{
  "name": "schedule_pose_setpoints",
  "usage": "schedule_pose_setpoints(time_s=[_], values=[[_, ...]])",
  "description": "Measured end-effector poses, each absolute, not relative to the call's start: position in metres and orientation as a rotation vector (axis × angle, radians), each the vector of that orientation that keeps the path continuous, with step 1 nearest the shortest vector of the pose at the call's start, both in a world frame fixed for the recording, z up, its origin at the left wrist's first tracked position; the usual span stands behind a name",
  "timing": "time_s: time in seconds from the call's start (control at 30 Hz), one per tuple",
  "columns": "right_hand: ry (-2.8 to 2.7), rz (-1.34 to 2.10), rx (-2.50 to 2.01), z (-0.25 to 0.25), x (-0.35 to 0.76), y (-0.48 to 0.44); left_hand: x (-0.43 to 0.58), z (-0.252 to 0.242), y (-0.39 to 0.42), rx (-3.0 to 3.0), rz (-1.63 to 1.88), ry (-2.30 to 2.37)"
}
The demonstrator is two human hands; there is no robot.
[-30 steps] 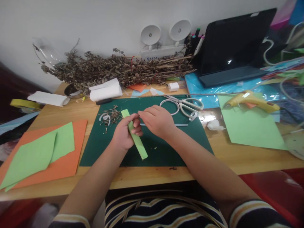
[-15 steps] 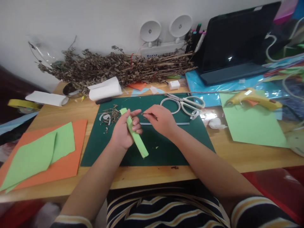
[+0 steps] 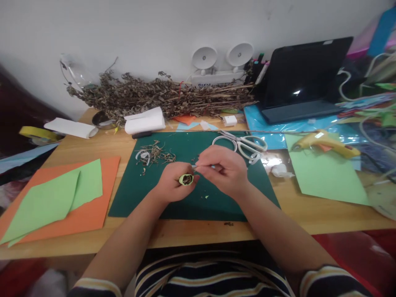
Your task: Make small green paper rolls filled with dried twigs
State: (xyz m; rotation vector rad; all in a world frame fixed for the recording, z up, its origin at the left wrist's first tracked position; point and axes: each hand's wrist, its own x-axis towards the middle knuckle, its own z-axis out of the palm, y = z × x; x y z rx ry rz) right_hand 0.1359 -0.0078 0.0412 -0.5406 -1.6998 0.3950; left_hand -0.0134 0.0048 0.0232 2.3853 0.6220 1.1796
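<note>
My left hand is wrapped round a light green paper tube, whose open end faces me. Dark brown dried plant bits show inside that end. Close on its right, my right hand has thumb and fingertips pinched together, almost touching the left hand. Whatever lies in the pinch is too small to name. Both hands are above a dark green cutting mat. Broken dry stems lie in a loose heap on the mat, beyond the left hand. White-handled scissors rest past the right hand.
Dried plants lie along the wall. Green sheets overlap an orange sheet at left. A yellow glue gun rests on green paper at right, near a dark tablet. A paper roll sits behind the mat.
The tube has tipped so its filled end points at me; before, it lay lengthwise in my left hand. My right hand has moved slightly right and nearer to me. The view has tilted up.
</note>
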Motion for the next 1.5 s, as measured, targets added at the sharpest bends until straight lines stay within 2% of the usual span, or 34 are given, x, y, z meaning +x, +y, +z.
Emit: schedule_pose_setpoints(time_s=[0.23, 0.77, 1.0, 1.37, 1.5], values=[[-1.83, 0.213, -0.434, 0.045, 0.129, -0.012, -0.014, 0.018, 0.008, 2.475, 1.216, 0.565], [-2.145, -0.155, -0.564, 0.042, 0.138, -0.014, -0.016, 0.021, 0.005, 2.429, 1.22, 0.656], [-2.01, -0.122, -0.432, 0.047, 0.148, -0.017, -0.016, 0.03, 0.004, 2.457, 1.172, 0.692], [-2.184, -0.204, -0.579, 0.05, 0.144, -0.019, -0.018, 0.023, 0.004, 2.358, 1.101, 0.743], [-2.257, -0.191, -0.658, 0.055, 0.146, -0.024, -0.017, 0.019, 0.002, 2.15, 1.071, 0.756]])
